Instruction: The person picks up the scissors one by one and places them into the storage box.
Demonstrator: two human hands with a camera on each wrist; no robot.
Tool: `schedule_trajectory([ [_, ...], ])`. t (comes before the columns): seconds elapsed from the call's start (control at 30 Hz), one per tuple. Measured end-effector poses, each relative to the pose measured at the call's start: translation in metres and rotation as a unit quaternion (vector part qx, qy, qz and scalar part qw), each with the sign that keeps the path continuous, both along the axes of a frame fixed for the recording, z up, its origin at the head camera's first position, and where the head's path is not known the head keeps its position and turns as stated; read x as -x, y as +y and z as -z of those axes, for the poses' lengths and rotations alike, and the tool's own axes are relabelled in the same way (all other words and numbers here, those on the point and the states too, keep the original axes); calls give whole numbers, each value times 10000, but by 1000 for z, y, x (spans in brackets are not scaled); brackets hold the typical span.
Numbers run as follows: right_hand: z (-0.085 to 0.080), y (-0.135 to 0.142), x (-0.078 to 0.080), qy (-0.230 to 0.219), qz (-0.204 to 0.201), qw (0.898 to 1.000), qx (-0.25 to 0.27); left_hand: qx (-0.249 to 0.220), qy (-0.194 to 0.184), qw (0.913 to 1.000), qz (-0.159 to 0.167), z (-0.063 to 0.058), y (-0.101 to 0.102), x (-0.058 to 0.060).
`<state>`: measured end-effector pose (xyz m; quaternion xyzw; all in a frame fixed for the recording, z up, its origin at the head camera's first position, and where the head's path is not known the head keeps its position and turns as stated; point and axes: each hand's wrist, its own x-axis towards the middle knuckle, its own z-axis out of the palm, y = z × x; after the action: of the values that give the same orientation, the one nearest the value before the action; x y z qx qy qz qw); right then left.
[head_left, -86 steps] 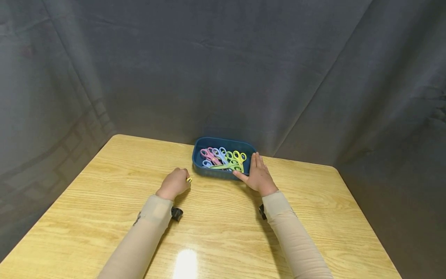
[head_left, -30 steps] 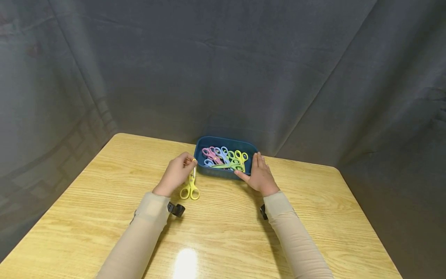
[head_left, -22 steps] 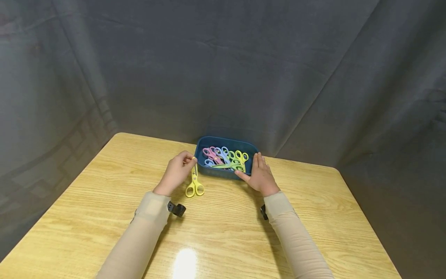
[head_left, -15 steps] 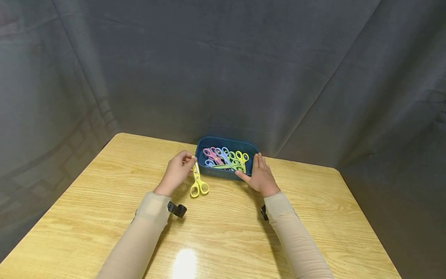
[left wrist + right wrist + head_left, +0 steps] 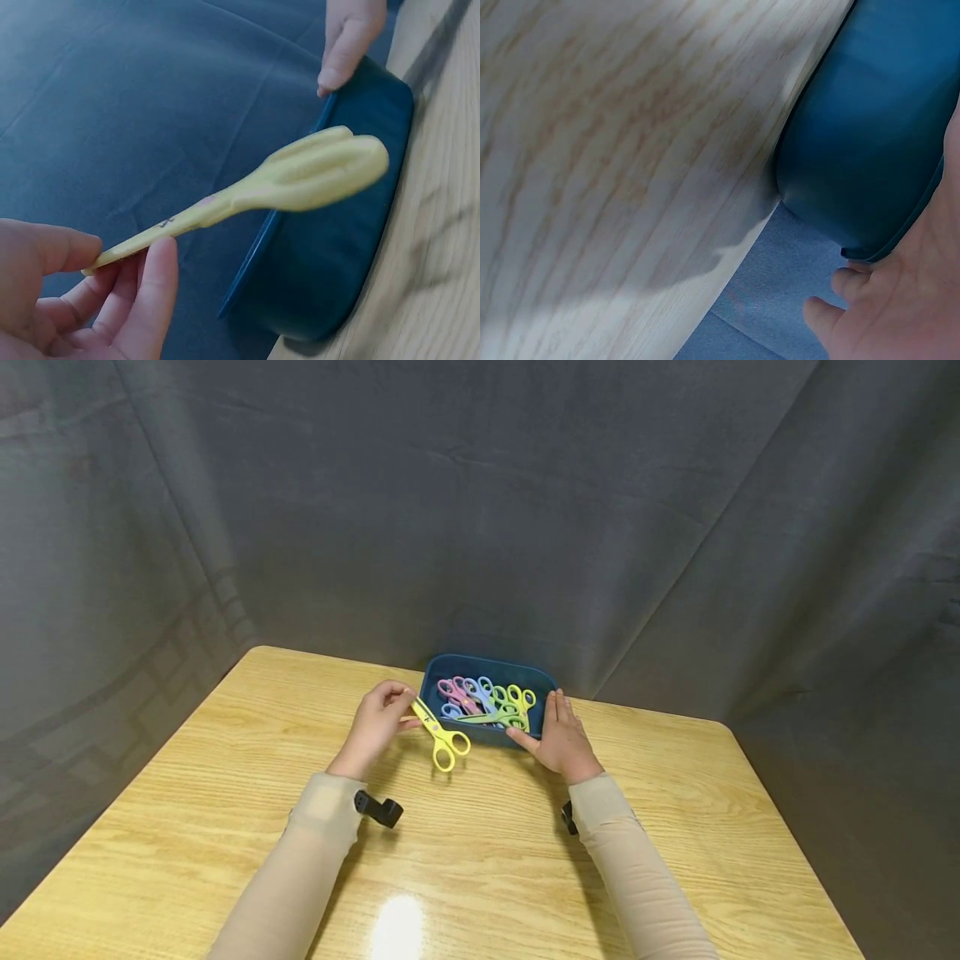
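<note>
My left hand (image 5: 377, 724) pinches a pair of yellow scissors (image 5: 442, 742) by the blade end. The handle loops point away from the fingers, down and to the right, above the table just in front of the bin. In the left wrist view the scissors (image 5: 292, 176) are seen edge-on, raised off the wood. My right hand (image 5: 561, 739) rests with straight fingers on the right end of the dark blue bin (image 5: 480, 737), thumb at its front rim. Inside lie pink scissors (image 5: 459, 695), blue scissors (image 5: 480, 692), green scissors (image 5: 498, 717) and another yellow pair (image 5: 522, 700), overlapping.
The bin stands near the back edge of a wooden table (image 5: 480, 860). Grey cloth (image 5: 480, 510) hangs behind and at both sides. A small black camera (image 5: 381, 810) is strapped to the left wrist.
The left hand turned from knuckles-up to a fingertip pinch, bringing the yellow scissors into sight. Their handles then swung rightward and up toward the bin. The right hand stayed on the bin.
</note>
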<state>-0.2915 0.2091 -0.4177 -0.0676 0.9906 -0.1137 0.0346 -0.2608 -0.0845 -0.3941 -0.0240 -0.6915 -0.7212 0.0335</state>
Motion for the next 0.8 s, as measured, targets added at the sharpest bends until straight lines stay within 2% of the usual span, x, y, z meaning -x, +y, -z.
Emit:
schedule_trajectory([
  [0.13, 1, 0, 1, 13, 18, 10000, -11, -550, -227, 9982, -8, 1, 0, 1],
  [0.37, 0, -1, 2, -28, 18, 10000, -44, -1435, -533, 9880, -213, 3, 2, 2],
  [0.63, -1, -4, -1, 24, -4, 10000, 26, -1991, -739, 9765, -378, 6, 4, 4],
  [0.8, 0, -4, -1, 150, -68, 9999, -4, -2140, -1010, 9702, -523, 11, 4, 6],
])
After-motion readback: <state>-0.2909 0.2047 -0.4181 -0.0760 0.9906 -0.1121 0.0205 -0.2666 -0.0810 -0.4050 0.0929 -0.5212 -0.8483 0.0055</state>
